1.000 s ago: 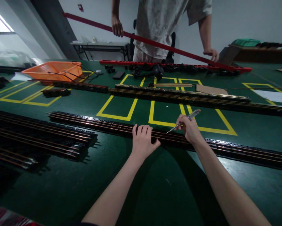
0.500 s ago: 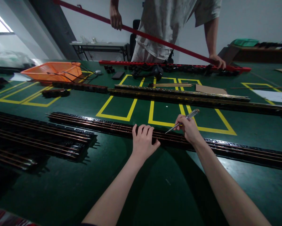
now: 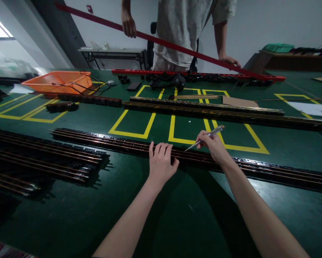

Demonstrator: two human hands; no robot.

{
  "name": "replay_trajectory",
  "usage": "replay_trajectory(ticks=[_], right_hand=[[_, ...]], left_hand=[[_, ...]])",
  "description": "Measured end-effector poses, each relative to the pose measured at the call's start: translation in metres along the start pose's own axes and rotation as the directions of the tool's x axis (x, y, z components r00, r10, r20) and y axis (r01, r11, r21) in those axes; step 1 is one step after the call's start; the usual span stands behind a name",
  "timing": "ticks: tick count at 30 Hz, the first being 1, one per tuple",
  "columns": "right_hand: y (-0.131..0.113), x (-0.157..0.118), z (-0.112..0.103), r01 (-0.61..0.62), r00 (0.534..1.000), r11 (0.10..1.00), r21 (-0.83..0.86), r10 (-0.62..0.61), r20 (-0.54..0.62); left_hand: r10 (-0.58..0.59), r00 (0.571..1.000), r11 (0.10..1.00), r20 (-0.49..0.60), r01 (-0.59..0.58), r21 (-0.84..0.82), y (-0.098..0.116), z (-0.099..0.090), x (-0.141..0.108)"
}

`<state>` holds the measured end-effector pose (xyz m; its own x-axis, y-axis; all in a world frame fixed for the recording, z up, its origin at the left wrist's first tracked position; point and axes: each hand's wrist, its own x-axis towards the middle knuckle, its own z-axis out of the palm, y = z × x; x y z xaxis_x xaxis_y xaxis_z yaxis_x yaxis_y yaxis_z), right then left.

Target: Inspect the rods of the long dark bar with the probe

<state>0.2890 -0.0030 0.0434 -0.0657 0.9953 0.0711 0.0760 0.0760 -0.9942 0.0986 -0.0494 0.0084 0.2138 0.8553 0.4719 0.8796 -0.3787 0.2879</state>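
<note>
A long black rail [image 3: 279, 174] with copper-coloured strips along it lies across the green table in front of me. My left hand [image 3: 162, 163] grips the rail near its middle, fingers over the far side and thumb at the near edge. My right hand [image 3: 213, 145] is closed around a screwdriver [image 3: 216, 131] with a clear handle. The screwdriver slants down to the left, its tip at the rail just right of my left hand. Whether the tip touches a strip, I cannot tell.
More strip-lined rails [image 3: 42, 154] lie at the left, and another set [image 3: 230, 114] lies beyond mine. An orange basket [image 3: 58, 80] stands at the back left. Across the table a person holds a long red bar [image 3: 171, 44] aslant, above a second red bar [image 3: 118, 71].
The rail and both my hands have shifted slightly left, the screwdriver tip staying at the rail. Across the table, the person's hand at the lower end has moved left and up along the red bar.
</note>
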Motion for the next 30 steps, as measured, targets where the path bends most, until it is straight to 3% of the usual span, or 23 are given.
replay_trajectory(ticks=[8,14,18,30], right_hand=[[0.000,0.000,0.002,0.006,1.000,1.000,0.012,-0.006,0.019],[0.004,0.003,0.003,-0.025,1.000,0.999,0.048,0.026,-0.018],[0.006,0.003,0.004,-0.043,0.999,0.997,0.063,0.045,-0.029],[0.006,0.002,0.000,-0.046,0.999,0.998,0.043,0.045,0.010]], left_hand=[[-0.003,0.999,0.995,0.047,-0.002,0.098,-0.003,0.004,-0.001],[0.081,0.986,0.989,0.147,-0.098,0.112,-0.012,0.002,-0.001],[0.068,0.979,0.989,0.193,-0.091,0.114,-0.014,-0.001,0.001],[-0.023,0.989,0.998,0.145,0.014,0.069,-0.007,-0.002,0.006]])
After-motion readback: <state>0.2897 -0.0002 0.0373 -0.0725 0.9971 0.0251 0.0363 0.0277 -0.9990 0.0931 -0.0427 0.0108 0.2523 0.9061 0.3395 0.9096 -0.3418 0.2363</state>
